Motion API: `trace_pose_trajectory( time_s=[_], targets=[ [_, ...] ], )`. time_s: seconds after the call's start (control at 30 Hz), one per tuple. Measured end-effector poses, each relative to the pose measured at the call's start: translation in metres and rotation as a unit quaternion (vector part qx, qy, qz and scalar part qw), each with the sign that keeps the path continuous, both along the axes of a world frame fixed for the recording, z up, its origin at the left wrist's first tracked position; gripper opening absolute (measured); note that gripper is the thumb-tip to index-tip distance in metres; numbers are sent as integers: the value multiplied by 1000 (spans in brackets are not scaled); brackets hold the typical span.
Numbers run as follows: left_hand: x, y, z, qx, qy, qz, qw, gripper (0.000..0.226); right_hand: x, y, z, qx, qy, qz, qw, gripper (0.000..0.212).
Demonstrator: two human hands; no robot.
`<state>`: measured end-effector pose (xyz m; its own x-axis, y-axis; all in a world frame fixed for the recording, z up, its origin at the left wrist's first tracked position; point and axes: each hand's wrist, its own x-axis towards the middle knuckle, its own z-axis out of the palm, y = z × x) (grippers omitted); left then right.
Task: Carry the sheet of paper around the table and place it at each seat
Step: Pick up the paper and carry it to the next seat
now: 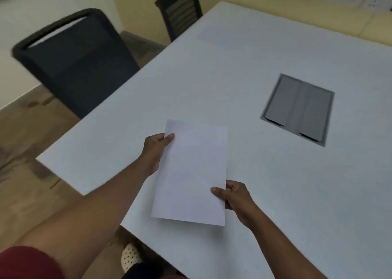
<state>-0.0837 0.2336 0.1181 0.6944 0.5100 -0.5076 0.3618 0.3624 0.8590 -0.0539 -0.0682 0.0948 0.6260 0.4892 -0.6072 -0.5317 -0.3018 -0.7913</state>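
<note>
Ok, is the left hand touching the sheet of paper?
Touching. The head view shows the left hand with its thumb lying on the top face of the sheet of paper at its left edge.

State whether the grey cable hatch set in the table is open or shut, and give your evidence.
Shut. Both flaps of the hatch lie flat and level with the white table, and nothing of the inside shows.

office meeting room: white table point(275, 183) with cable hatch point(298, 109), black chairs point(76, 66).

white paper point(191, 172), blk chairs point(74, 62), polka-dot shoe point(129, 258)
</note>
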Motion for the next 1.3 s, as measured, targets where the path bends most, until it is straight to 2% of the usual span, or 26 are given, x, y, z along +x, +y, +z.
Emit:
trace_pose_trajectory(
  time_s=[0.17,0.3,0.4,0.77,1.07,1.3],
  targets=[
    [-86,74,16,-10,-18,105,994,17,-26,80,28,0,-43,91,995,23],
    [-159,136,23,-17,-37,181,983,30,-64,151,46,2,-65,151,986,23],
    [-214,180,31,-24,-59,236,970,23,-101,207,54,6,-73,177,982,26],
    [-380,325,69,-3,-95,303,948,21,-238,382,81,25,-101,230,968,21],
    [-423,398,95,3,-116,335,935,21,-267,467,100,31,-133,244,960,20],
    [-397,472,99,20,-105,287,952,25,-257,526,87,30,-134,197,971,17]
  ],
)
